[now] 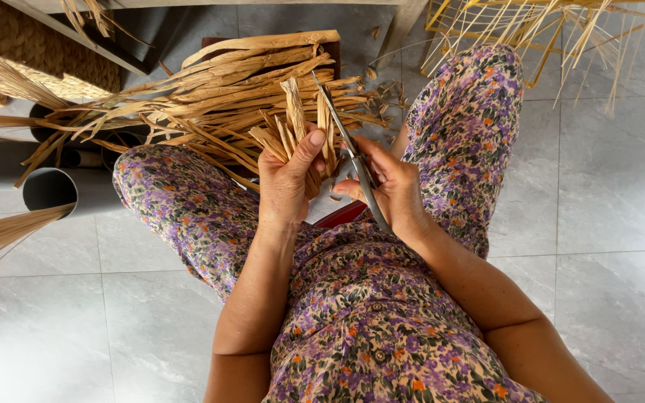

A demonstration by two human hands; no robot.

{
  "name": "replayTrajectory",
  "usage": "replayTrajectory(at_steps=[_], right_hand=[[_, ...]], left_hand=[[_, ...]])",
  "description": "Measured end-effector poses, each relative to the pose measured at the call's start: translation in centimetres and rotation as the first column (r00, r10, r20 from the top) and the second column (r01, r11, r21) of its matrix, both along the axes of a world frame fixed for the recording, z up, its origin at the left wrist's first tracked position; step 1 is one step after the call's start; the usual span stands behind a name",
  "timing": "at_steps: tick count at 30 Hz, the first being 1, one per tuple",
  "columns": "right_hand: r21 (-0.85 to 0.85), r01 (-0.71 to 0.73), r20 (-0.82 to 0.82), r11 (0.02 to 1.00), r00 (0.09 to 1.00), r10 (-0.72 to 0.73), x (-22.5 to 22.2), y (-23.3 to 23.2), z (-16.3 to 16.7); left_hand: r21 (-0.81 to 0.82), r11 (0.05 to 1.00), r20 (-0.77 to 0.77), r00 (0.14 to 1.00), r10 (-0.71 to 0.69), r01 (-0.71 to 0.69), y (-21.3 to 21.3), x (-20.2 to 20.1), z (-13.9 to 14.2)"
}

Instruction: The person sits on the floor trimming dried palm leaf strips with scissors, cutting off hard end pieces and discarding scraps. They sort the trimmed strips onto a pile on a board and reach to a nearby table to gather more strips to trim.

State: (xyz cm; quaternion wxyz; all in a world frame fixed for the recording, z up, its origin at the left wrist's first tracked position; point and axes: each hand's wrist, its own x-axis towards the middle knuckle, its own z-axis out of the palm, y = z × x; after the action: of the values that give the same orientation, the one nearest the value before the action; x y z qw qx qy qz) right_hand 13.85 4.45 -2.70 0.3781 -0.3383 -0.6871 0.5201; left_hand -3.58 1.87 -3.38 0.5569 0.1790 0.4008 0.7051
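From the head view, our left hand (287,183) gripped a small bunch of dried leaf strips (296,123) upright above the lap; our right hand (390,190) held scissors (352,160), blades against the bunch's right edge; a few trimmings (390,93) lay on the floor, while the big pile (240,89) ahead looked untrimmed.

Pale grey marbled floor tiles (606,186) gleam in soft daylight; grey pipe sections (50,188) lie at far left, a yellow wire frame (487,22) stands far right.
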Motion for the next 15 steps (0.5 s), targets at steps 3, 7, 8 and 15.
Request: replayTrajectory(at_steps=[3,7,8,15], right_hand=[[-0.103,0.111,0.098,0.988,0.99,-0.101,0.1,0.3,-0.3],[0.005,0.197,-0.116,0.98,0.974,-0.195,1.3,2.1,-0.3],[-0.006,0.211,-0.159,0.977,0.965,-0.21,1.9,2.5,-0.1],[0.03,0.38,-0.259,0.924,0.896,-0.36,5.7,5.2,1.2]], left_hand=[[-0.026,0.999,-0.029,0.999,-0.043,0.042,-0.4,-0.1,0.5],[0.032,0.995,-0.259,0.963,-0.078,0.09,-0.9,-1.6,3.0],[0.064,0.994,-0.357,0.933,-0.056,0.084,-1.0,-2.5,3.9],[0.331,0.684,-0.742,0.269,0.614,-0.65,-5.4,-16.6,9.7]])
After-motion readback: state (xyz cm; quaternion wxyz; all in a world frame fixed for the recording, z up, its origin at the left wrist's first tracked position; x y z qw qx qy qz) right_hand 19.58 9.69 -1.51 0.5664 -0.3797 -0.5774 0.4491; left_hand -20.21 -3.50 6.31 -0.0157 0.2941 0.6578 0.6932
